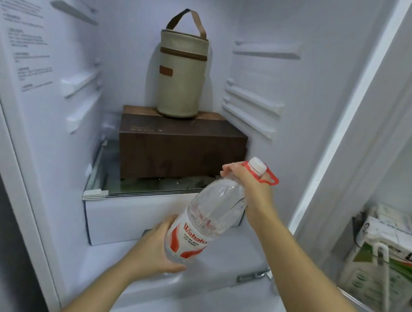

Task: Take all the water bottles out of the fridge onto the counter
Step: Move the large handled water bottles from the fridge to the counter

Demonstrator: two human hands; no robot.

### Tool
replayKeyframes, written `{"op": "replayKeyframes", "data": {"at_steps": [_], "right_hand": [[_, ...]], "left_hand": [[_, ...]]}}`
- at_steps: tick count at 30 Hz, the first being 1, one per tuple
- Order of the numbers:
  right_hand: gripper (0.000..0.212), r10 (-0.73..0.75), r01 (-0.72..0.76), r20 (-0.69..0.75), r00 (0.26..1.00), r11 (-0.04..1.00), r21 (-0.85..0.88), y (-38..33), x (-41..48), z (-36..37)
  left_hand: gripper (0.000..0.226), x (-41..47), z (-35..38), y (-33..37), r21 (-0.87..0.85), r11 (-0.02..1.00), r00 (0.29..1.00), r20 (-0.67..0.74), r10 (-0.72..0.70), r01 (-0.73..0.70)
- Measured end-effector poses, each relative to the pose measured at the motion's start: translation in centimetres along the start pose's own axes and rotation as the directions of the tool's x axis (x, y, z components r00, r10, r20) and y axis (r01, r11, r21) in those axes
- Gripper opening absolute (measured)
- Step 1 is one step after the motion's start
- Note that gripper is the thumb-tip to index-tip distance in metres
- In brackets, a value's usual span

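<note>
**Big bottle coming out, slip risk?**

Right hand is wrapped round the neck just under the red carry ring, and left hand cups the base. The water bottle hangs tilted in front of the glass shelf, near the brown box. It looks heavy and slick, so a loose neck grip could drop it. Swinging right might clip the door cartons.

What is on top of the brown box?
A beige round bag with a handle stands on the brown box. The bag is closed, so its inside is hidden.
</note>
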State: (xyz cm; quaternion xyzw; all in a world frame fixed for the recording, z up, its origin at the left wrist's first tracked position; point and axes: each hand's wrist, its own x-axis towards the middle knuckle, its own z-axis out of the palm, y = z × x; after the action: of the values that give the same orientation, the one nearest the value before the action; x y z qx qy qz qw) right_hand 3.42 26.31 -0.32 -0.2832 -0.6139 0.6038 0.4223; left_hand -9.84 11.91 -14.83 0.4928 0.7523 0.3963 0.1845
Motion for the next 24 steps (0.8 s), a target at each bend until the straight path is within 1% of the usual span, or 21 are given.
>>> {"op": "replayKeyframes", "data": {"at_steps": [2,4,5,6,8,9,10,12,14,15,17,19,20,22,24], "right_hand": [[0.014,0.02,-0.021,-0.024,1.0,1.0,-0.014,0.2,0.0,0.2],[0.012,0.02,-0.021,-0.013,1.0,0.999,-0.034,0.3,0.1,0.3],[0.008,0.007,-0.006,0.027,1.0,0.999,-0.035,0.4,0.2,0.1],[0.009,-0.009,0.012,0.095,0.995,1.0,-0.029,0.3,0.3,-0.2],[0.036,-0.011,0.017,0.259,0.966,1.0,-0.021,0.3,0.5,-0.8],[0.048,-0.002,0.011,0.318,0.948,1.0,-0.028,0.2,0.5,-0.9],[0.057,0.005,0.01,0.35,0.937,0.999,-0.039,0.3,0.5,-1.0],[0.063,-0.018,0.042,0.35,0.936,0.997,-0.063,0.4,0.3,-0.6],[0.058,-0.072,0.111,0.315,0.946,0.988,-0.106,0.4,-0.2,0.3],[0.052,-0.096,0.139,0.297,0.95,0.982,-0.128,0.4,-0.4,0.7],[0.039,-0.117,0.163,0.274,0.954,0.975,-0.152,0.2,-0.8,1.4],[0.019,-0.136,0.181,0.287,0.948,0.974,-0.135,0.0,-1.1,1.8],[0.011,-0.146,0.188,0.302,0.942,0.975,-0.117,0.0,-1.2,2.0],[0.01,-0.161,0.198,0.3,0.94,0.976,-0.096,0.3,-1.4,2.2],[0.004,-0.192,0.215,0.279,0.941,0.975,-0.055,0.7,-1.5,2.2]], "left_hand": [[0.09,0.1,0.2,-0.2,-0.006,1.0,1.0,0.002,-0.006,0.006],[0.088,0.3,0.2,-0.3,-0.022,1.0,1.0,0.008,-0.011,0.011],[0.088,0.3,0.2,-0.2,-0.03,1.0,1.0,0.013,-0.007,0.008],[0.088,0.3,0.2,-0.1,-0.033,0.999,1.0,0.015,-0.005,0.005],[0.087,-0.1,0.2,-0.2,-0.041,0.999,1.0,-0.008,0.012,-0.013],[0.088,-0.5,0.5,-0.5,-0.049,0.999,0.999,-0.04,0.011,-0.013],[0.092,-0.9,0.9,-0.8,-0.068,0.998,0.997,-0.08,-0.002,-0.003],[0.104,-1.6,2.1,-1.8,-0.103,0.994,0.987,-0.155,-0.045,0.03],[0.117,-1.6,3.1,-2.5,-0.126,0.991,0.979,-0.19,-0.07,0.046],[0.115,-1.4,3.3,-2.5,-0.134,0.99,0.976,-0.204,-0.073,0.046],[0.095,-0.9,3.3,-2.4,-0.144,0.989,0.968,-0.239,-0.076,0.042],[0.079,-0.9,3.2,-2.1,-0.154,0.987,0.955,-0.285,-0.08,0.036],[0.078,-0.9,3.2,-1.9,-0.167,0.985,0.949,-0.304,-0.085,0.034],[0.078,-1.2,3.4,-2.0,-0.195,0.98,0.941,-0.323,-0.103,0.04],[0.075,-1.3,3.7,-2.4,-0.203,0.978,0.938,-0.326,-0.115,0.049]]}}
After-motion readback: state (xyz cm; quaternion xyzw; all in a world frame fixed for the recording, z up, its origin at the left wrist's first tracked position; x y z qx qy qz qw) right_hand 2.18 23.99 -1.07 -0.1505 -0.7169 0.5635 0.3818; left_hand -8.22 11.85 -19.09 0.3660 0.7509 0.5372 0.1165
